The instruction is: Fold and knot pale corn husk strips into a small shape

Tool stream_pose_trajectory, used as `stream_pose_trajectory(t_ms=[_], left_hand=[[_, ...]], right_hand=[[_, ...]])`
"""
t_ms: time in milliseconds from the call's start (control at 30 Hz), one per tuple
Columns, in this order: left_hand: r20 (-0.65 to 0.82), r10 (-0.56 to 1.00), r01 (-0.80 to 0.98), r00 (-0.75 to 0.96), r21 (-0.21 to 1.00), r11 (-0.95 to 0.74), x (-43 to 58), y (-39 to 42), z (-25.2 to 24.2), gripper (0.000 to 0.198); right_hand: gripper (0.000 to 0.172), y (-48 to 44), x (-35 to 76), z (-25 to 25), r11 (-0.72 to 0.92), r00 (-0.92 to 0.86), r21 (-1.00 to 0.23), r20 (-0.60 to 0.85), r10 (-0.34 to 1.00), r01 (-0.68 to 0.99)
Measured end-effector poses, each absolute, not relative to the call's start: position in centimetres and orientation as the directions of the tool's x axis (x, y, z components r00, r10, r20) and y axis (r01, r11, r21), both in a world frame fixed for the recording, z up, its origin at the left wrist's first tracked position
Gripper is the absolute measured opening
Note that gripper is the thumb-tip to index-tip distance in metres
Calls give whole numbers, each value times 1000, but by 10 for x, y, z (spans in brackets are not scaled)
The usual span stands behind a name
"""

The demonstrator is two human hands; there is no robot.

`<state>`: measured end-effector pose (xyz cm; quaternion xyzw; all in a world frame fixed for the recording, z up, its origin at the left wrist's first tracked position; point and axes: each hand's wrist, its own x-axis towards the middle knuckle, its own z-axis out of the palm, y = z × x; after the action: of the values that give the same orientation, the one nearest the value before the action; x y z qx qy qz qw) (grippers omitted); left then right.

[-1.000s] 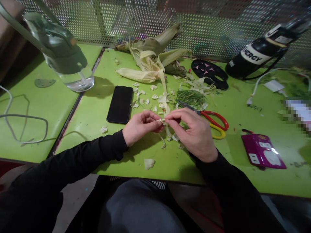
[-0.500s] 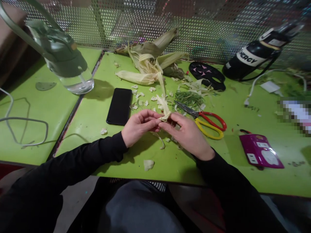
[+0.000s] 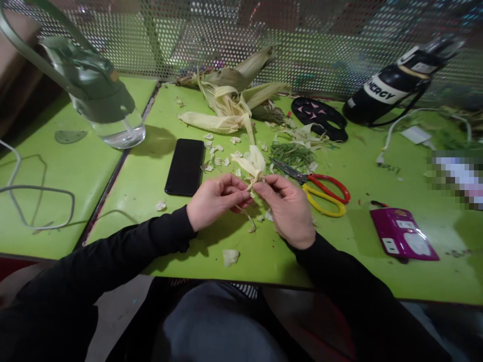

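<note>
A: Left hand and right hand are pinching what?
B: Pale, petal-shaped corn husk, near its base, over the flat green counter. Slackening would be risking unravelling; can't tell whether it's holding itself.

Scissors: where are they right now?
In the head view, the scissors lie right of centre on the green table, beside the right hand and the green shreds.

Two hands, two bottles, one black phone
</note>
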<state>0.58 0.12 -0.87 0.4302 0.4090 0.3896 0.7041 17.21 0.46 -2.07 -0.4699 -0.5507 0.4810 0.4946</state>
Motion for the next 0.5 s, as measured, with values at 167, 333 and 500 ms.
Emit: stream_pose_trajectory(t_ms=[167, 333, 500], left_hand=[[-182, 885, -123, 429, 959, 257, 5, -1, -12, 15], [-61, 936, -120, 347, 987, 109, 3, 0, -11, 23], [-17, 937, -44, 348, 998, 35, 1, 3, -14, 30]], right_hand=[[20, 4, 174, -25, 96, -76, -995, 94, 993, 22], [8, 1, 176, -11, 354, -194, -855, 301, 934, 379], [17, -1, 175, -2, 531, -362, -621, 389, 847, 577]])
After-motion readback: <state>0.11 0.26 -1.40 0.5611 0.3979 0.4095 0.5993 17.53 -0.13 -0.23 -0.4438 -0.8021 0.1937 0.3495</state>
